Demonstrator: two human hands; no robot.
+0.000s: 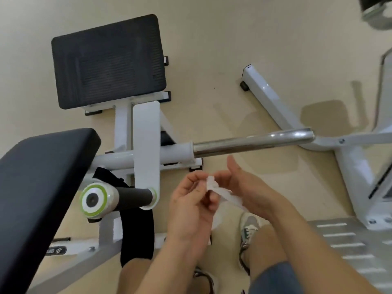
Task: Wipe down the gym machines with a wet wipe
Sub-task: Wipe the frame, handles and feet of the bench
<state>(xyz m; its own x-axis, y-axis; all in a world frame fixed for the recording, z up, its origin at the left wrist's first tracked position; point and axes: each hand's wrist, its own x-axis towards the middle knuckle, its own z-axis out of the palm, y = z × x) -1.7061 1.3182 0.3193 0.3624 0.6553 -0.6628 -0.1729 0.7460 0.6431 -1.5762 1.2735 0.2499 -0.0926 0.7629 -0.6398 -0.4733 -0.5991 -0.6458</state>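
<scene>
My left hand and right hand both pinch the bunched wet wipe, held near the chrome bar. Tugging it open unevenly could tear it or drop it onto the floor.

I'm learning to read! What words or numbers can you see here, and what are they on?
None can be read.
Dark label on the white frame: too blurred to read.
Small mark on the black pad: too small to read.
Wipe: no print shows.
</scene>
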